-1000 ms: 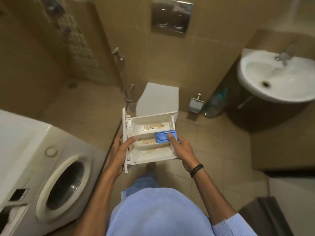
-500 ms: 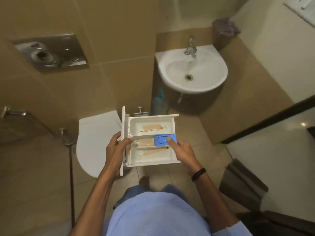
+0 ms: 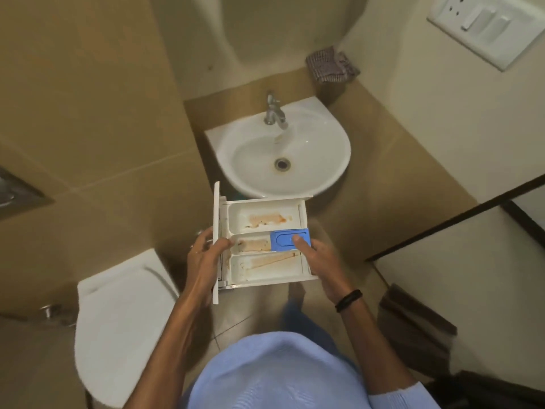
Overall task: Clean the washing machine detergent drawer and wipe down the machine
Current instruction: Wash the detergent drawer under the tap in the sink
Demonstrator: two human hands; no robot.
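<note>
A white detergent drawer (image 3: 295, 206) with three stained compartments is held level in front of me, just below a white basin (image 3: 283, 154). Brown residue marks each compartment. A blue insert (image 3: 284, 240) sits in the middle one. My left hand (image 3: 203, 255) grips the drawer's front panel at its left end, thumb inside the tray. My right hand (image 3: 317, 258) holds the right end, thumb pressed on the blue insert. The washing machine is out of view.
A chrome tap (image 3: 274, 110) stands over the basin. A checked cloth (image 3: 331, 64) lies on the ledge behind it. A closed white toilet (image 3: 118, 329) is at the lower left, a switch plate (image 3: 489, 28) at the upper right, and a dark step (image 3: 413, 317) to the right.
The view has swung right from the washing machine and toilet to face the basin. The drawer, held the same way in both hands, now sits just under the basin's rim.
</note>
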